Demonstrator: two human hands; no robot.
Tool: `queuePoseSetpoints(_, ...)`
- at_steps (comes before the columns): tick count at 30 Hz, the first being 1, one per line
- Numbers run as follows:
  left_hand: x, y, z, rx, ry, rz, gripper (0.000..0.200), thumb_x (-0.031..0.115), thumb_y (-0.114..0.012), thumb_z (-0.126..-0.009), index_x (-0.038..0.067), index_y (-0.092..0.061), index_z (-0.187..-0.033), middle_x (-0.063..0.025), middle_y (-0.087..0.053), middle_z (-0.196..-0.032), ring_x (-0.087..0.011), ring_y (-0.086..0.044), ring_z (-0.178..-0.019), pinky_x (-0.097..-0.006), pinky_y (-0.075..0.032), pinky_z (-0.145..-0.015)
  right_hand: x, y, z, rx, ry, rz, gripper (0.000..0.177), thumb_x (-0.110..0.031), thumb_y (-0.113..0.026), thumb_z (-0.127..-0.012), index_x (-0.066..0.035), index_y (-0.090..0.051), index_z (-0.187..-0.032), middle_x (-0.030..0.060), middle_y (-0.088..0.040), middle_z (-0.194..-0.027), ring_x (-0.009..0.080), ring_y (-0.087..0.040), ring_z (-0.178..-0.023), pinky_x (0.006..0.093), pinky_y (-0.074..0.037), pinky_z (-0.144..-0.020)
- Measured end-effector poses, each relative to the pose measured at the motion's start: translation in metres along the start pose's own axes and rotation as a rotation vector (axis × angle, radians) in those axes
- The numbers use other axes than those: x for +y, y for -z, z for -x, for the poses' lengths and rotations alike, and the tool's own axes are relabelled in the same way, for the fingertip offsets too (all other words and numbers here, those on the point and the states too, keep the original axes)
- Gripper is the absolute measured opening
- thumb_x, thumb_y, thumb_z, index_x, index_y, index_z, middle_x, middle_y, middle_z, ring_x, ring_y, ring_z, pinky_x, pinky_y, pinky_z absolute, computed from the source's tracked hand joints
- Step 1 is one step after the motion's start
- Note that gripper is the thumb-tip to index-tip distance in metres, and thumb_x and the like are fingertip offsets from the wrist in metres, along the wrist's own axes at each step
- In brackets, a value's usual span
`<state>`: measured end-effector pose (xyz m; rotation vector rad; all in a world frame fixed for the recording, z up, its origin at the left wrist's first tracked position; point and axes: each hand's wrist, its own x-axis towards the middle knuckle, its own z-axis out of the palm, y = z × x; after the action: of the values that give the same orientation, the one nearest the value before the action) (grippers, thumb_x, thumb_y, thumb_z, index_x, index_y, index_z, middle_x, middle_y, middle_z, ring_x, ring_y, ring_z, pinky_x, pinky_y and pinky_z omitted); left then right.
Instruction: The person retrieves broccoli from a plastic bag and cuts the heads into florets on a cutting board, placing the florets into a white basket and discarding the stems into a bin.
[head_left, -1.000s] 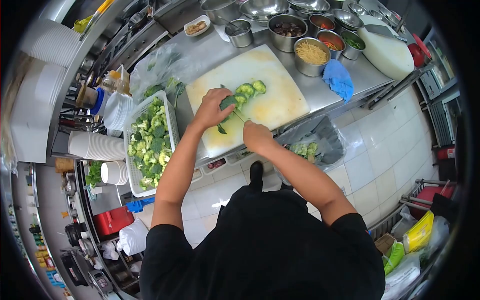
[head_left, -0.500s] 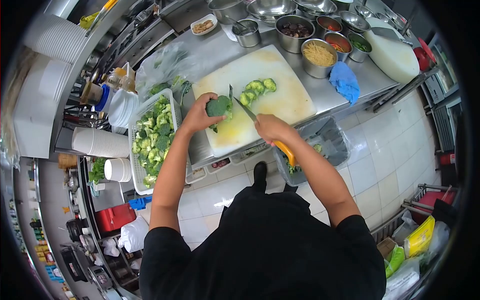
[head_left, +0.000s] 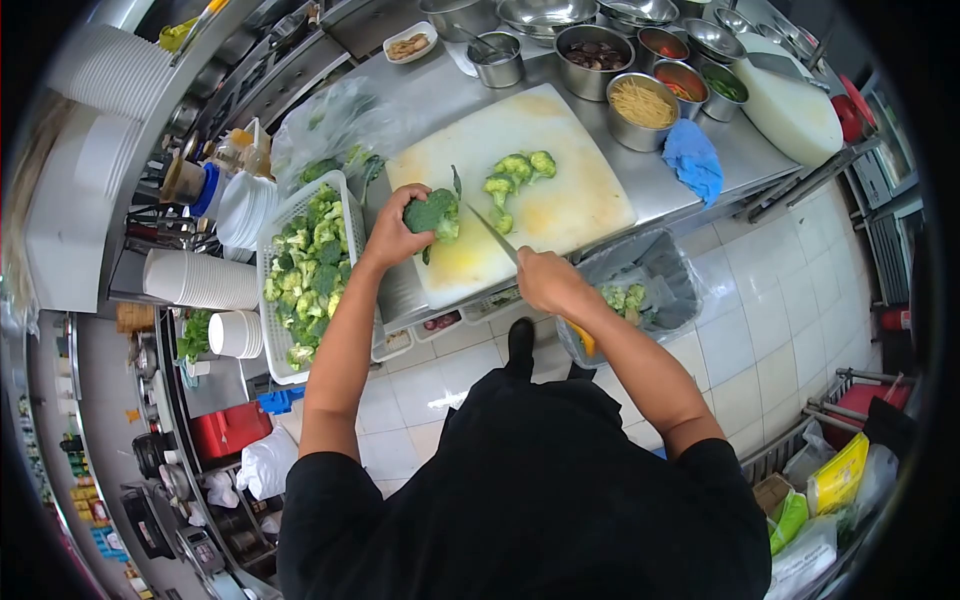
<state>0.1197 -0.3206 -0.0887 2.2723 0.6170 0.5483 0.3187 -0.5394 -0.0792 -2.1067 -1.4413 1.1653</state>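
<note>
Your left hand [head_left: 393,232] is clamping a broccoli head [head_left: 433,213] over the near left part of the board [head_left: 570,205], with your fingers wrapped around its crown. Your right hand [head_left: 545,282] is gripping a knife [head_left: 492,234]. The blade is pointing up and left, and its tip is sitting just beside the head. The hands are apart, with only the blade between them.

The main danger, as I judge it, is the edge running toward your left fingers. They are lying close to the tip, and the rounded head could be turning in your grip. I cannot tell whether the head is resting on the board or being held above it. If it is in the air, a slip is likelier because nothing is backing the cut.

You are also working near the board's front edge, so trimmed pieces could be dropping past it to the floor rather than into the bin [head_left: 668,262] or basket [head_left: 350,215]. The cut florets [head_left: 515,172] are lying mid-board, well clear of the blade.
</note>
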Motion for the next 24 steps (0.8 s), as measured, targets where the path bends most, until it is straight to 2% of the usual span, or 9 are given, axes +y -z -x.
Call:
queuePoseSetpoints(2,-0.002,0.0,0.002,0.024,-0.014,0.001,0.053,0.004,-0.074,-0.063,0.005,-0.053,-0.112,-0.0129,-0.059,-0.121,-0.0278,-0.057,-0.114,-0.0351,-0.043,-0.102,0.001,-0.005,0.005,-0.008,0.125,0.099,0.029,-0.006,-0.045,-0.089,0.01,-0.056,-0.111,0.0343,-0.067,-0.096,0.0472,-0.066,-0.094,0.0521,-0.051,-0.087)
queuePoseSetpoints(6,0.001,-0.003,0.004,0.011,-0.044,-0.009,0.054,0.002,-0.073,-0.064,0.005,-0.054,-0.114,-0.0111,-0.058,-0.123,-0.0236,-0.055,-0.117,-0.0333,-0.04,-0.104,-0.002,-0.012,0.011,0.016,0.144,0.122,0.027,-0.005,-0.047,-0.089,0.01,-0.056,-0.109,0.0338,-0.067,-0.094,0.0469,-0.067,-0.092,0.0523,-0.052,-0.084)
queuePoseSetpoints(8,0.004,-0.006,0.003,0.012,-0.095,-0.06,0.051,0.005,-0.072,-0.064,0.003,-0.055,-0.112,-0.0132,-0.059,-0.12,-0.0292,-0.057,-0.114,-0.0357,-0.042,-0.102,-0.008,-0.012,0.011,-0.028,0.117,0.164,0.026,-0.005,-0.048,-0.088,0.009,-0.057,-0.108,0.0331,-0.067,-0.095,0.0456,-0.068,-0.092,0.0509,-0.053,-0.083)
queuePoseSetpoints(12,0.006,-0.009,0.001,0.016,-0.083,-0.059,0.052,0.005,-0.071,-0.064,0.003,-0.056,-0.114,-0.0132,-0.059,-0.119,-0.0297,-0.057,-0.114,-0.0357,-0.042,-0.102,-0.011,-0.024,-0.007,-0.017,0.123,0.197,0.025,-0.005,-0.049,-0.087,0.008,-0.058,-0.106,0.0324,-0.068,-0.095,0.0438,-0.069,-0.093,0.0494,-0.054,-0.082)
queuePoseSetpoints(15,0.003,-0.008,0.0,0.007,-0.068,-0.055,0.052,0.004,-0.072,-0.066,0.004,-0.056,-0.115,-0.0118,-0.059,-0.122,-0.0258,-0.056,-0.117,-0.0341,-0.04,-0.104,-0.017,-0.025,-0.017,0.021,0.143,0.228,0.025,-0.005,-0.049,-0.087,0.008,-0.059,-0.106,0.0319,-0.068,-0.095,0.0428,-0.069,-0.094,0.0481,-0.055,-0.083)
queuePoseSetpoints(18,0.001,-0.004,-0.004,-0.003,0.03,-0.006,0.052,0.003,-0.071,-0.067,0.005,-0.055,-0.116,-0.0103,-0.059,-0.123,-0.0236,-0.056,-0.117,-0.0336,-0.041,-0.104,-0.021,-0.02,-0.017,-0.045,0.069,0.144,0.025,-0.006,-0.05,-0.087,0.009,-0.06,-0.105,0.0319,-0.068,-0.095,0.0433,-0.069,-0.092,0.048,-0.055,-0.082)
queuePoseSetpoints(21,0.001,-0.003,-0.008,-0.022,0.11,0.032,0.052,0.003,-0.071,-0.068,0.005,-0.055,-0.117,-0.0081,-0.06,-0.122,-0.02,-0.056,-0.115,-0.0322,-0.042,-0.102,-0.018,-0.018,-0.014,0.026,0.123,0.178,0.026,-0.006,-0.051,-0.086,0.01,-0.058,-0.106,0.0326,-0.068,-0.095,0.0431,-0.069,-0.091,0.0484,-0.055,-0.081)
queuePoseSetpoints(23,0.0,-0.001,-0.009,0.01,0.117,0.11,0.048,0.005,-0.07,-0.069,0.004,-0.056,-0.114,-0.0094,-0.061,-0.116,-0.0209,-0.058,-0.108,-0.0316,-0.045,-0.096,-0.034,0.008,0.0,-0.27,-0.137,-0.208,0.028,-0.006,-0.05,-0.086,0.011,-0.056,-0.108,0.0339,-0.067,-0.095,0.0432,-0.069,-0.091,0.0497,-0.054,-0.082)
queuePoseSetpoints(24,-0.004,0.0,-0.01,0.01,0.119,0.109,0.048,0.005,-0.07,-0.069,0.004,-0.056,-0.114,-0.0094,-0.061,-0.116,-0.0209,-0.058,-0.108,-0.0316,-0.045,-0.096,-0.034,0.008,0.001,-0.272,-0.137,-0.209,0.028,-0.006,-0.05,-0.086,0.011,-0.056,-0.108,0.0339,-0.067,-0.095,0.0432,-0.069,-0.091,0.0497,-0.054,-0.082)
